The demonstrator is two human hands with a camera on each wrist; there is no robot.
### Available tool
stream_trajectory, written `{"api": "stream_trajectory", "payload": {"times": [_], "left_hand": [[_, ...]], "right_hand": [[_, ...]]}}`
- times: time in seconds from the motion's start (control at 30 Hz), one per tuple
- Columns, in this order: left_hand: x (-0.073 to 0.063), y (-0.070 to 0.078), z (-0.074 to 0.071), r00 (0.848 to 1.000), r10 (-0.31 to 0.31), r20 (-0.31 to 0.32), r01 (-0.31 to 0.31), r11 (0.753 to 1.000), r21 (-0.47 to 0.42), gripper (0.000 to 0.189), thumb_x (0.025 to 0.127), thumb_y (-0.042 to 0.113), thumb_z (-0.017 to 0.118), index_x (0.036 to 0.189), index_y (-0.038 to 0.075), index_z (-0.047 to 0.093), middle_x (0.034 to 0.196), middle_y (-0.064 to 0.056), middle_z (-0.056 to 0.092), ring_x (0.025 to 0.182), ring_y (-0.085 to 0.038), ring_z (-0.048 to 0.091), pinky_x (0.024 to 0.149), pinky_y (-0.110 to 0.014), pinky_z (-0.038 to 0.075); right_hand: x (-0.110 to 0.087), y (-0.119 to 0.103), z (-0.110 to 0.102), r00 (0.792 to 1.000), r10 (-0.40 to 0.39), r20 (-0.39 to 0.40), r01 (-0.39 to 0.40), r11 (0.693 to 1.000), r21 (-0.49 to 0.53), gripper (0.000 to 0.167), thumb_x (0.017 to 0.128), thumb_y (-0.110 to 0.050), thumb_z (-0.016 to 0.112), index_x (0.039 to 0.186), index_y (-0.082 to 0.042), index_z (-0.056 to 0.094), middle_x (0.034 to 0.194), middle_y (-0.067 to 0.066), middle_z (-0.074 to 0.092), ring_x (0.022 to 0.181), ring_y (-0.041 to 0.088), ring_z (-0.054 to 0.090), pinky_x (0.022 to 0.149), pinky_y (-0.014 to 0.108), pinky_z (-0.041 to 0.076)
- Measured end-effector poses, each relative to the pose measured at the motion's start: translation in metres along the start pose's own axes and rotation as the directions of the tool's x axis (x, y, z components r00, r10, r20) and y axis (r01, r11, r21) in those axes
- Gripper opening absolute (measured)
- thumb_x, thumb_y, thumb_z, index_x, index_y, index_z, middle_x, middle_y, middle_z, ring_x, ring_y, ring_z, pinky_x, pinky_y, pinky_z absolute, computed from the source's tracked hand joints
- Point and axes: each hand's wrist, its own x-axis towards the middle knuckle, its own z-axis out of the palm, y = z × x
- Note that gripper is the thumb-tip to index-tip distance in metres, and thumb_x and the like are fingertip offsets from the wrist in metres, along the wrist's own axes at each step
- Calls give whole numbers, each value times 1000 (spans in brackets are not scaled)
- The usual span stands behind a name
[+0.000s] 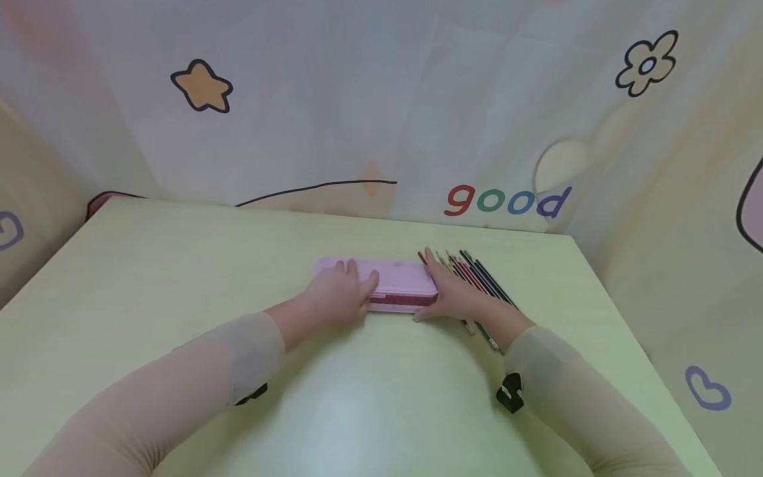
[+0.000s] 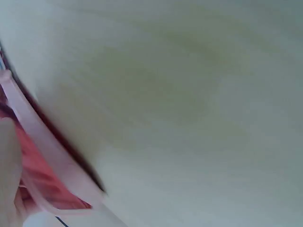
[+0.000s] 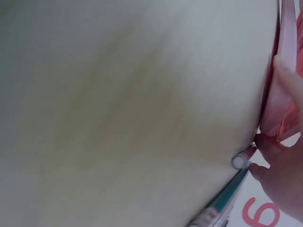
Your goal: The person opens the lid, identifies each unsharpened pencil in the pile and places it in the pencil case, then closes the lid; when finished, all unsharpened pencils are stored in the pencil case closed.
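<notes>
A pink pencil case [image 1: 402, 275] lies on the table, with a dark red band along its front side. My left hand [image 1: 334, 295] holds its left part, fingers over the lid and the thumb side at the front edge. Around the right end, my right hand [image 1: 459, 295] grips the case, thumb at the front and a finger at the far edge. In the left wrist view, the case's side [image 2: 52, 146] shows red between pale pink rims. Several pencils [image 1: 485, 281] lie beside and partly under the right hand; pencil ends [image 3: 225, 196] show close by in the right wrist view.
The pale yellow-green table [image 1: 179, 258] reaches back to a printed curtain [image 1: 310, 99] with a star, a flower and the word "good". Curtain cloth also hangs along the left and right sides. A black strap piece [image 1: 510, 392] shows at the right sleeve.
</notes>
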Motion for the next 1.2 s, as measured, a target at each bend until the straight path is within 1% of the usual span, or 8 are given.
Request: {"api": "stream_trajectory", "payload": {"times": [0.27,0.43,0.57,0.67,0.87,0.93,1.03,1.2], "left_hand": [[-25,-38,4,952,-127,-280,75,979,-189,38,96,30,53,126,7,54,121,-21,58,106,-32,59,80,-44,51],[-30,-48,4,910,-371,-185,243,839,-487,45,99,23,47,142,13,40,132,-22,48,94,-37,63,68,-44,53],[-26,-48,6,852,-501,-153,267,667,-696,46,100,21,44,143,8,37,113,-22,62,95,-32,62,78,-43,50],[-23,-51,8,830,-550,-95,223,482,-847,49,102,24,39,144,3,31,125,-21,55,107,-30,56,90,-40,44],[-19,-63,12,922,-376,97,35,-170,-985,74,98,53,10,147,-1,-3,154,-13,-2,141,-24,2,112,-36,6],[-17,-65,14,944,-308,119,20,-308,-951,81,93,60,1,145,-1,-10,154,-14,-10,141,-23,-6,112,-34,0],[-14,-68,18,954,-261,146,40,-370,-928,87,88,66,-4,145,0,-13,153,-13,-14,140,-24,-10,112,-33,-3],[-9,-76,22,963,-208,173,91,-355,-931,92,85,70,-6,145,0,-12,153,-14,-14,140,-24,-11,111,-33,-5]], "right_hand": [[-9,1,9,997,40,-61,-34,995,93,133,66,-44,82,146,-15,-20,150,17,24,135,33,27,107,48,24],[-10,2,11,994,44,-100,-41,999,28,135,64,-40,84,146,-6,-18,146,19,33,133,32,32,107,47,24],[-8,3,12,993,34,-112,-34,999,9,130,63,-36,86,147,-4,-9,144,19,37,131,30,35,108,45,24],[-7,2,12,994,27,-107,-26,1000,13,129,64,-35,86,147,-6,-9,145,17,34,133,29,32,109,45,22],[-8,-1,12,994,36,-106,-35,999,18,134,65,-32,86,146,-4,-18,147,17,32,135,29,29,109,45,20],[-9,-2,13,994,50,-98,-48,999,21,134,64,-32,86,145,-3,-17,148,17,31,135,30,29,109,45,20],[-9,-2,13,995,64,-71,-62,998,25,133,65,-33,85,145,-2,-17,149,16,28,136,30,26,109,46,19],[-6,-3,11,995,73,-64,-73,997,7,130,67,-34,84,147,-5,-15,151,12,25,138,27,21,110,45,18]]}}
